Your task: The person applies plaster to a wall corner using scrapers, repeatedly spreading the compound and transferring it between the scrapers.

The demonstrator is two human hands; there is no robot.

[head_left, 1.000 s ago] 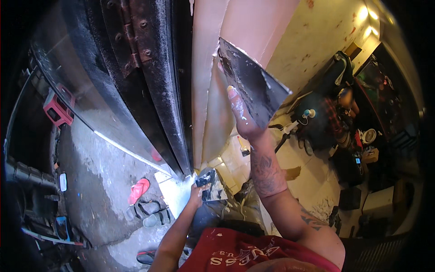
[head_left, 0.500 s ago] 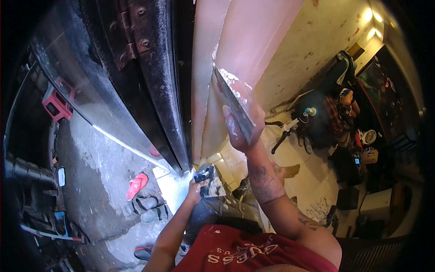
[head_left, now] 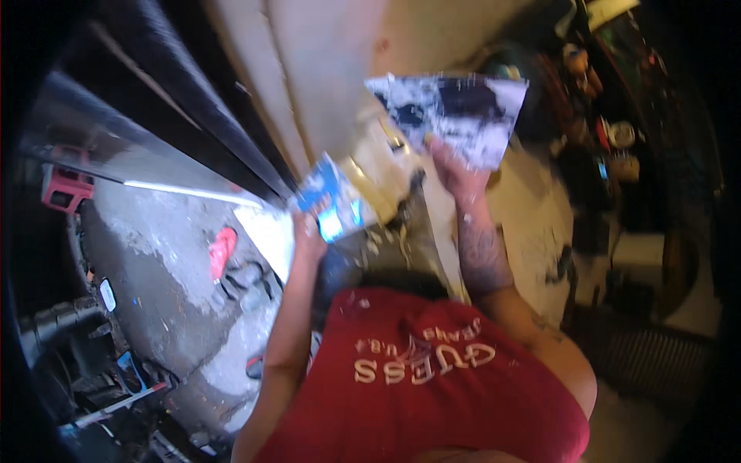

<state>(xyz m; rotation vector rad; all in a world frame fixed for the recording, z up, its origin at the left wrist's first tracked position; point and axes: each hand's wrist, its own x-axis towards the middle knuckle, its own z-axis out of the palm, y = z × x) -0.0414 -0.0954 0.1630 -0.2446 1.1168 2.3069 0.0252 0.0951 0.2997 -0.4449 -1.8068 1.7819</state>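
My right hand (head_left: 463, 177) grips one edge of a broad flat scraper blade (head_left: 463, 116), its face smeared with white paste over dark patches. The blade is held up in front of the wall, its broad face toward me. Lower and to the left, my left hand (head_left: 307, 231) is closed on the edge of a second flat blade (head_left: 332, 202), which shines blue and white and partly reflects light. The two blades are apart. White specks dot my right wrist. Motion blur softens both hands, and some fingers are hidden behind the blades.
A pale wall edge (head_left: 285, 92) rises beside a dark metal door frame (head_left: 185, 100). On the grey floor at left lie a pink slipper (head_left: 222, 253) and grey sandals (head_left: 248, 284). A pink stool (head_left: 68, 179) stands farther left. Dark household items crowd the right side.
My right hand has come away from the wall edge, moving right, and its blade has turned from edge-on to face-on. My left hand and its blade appear higher; the view has shifted.
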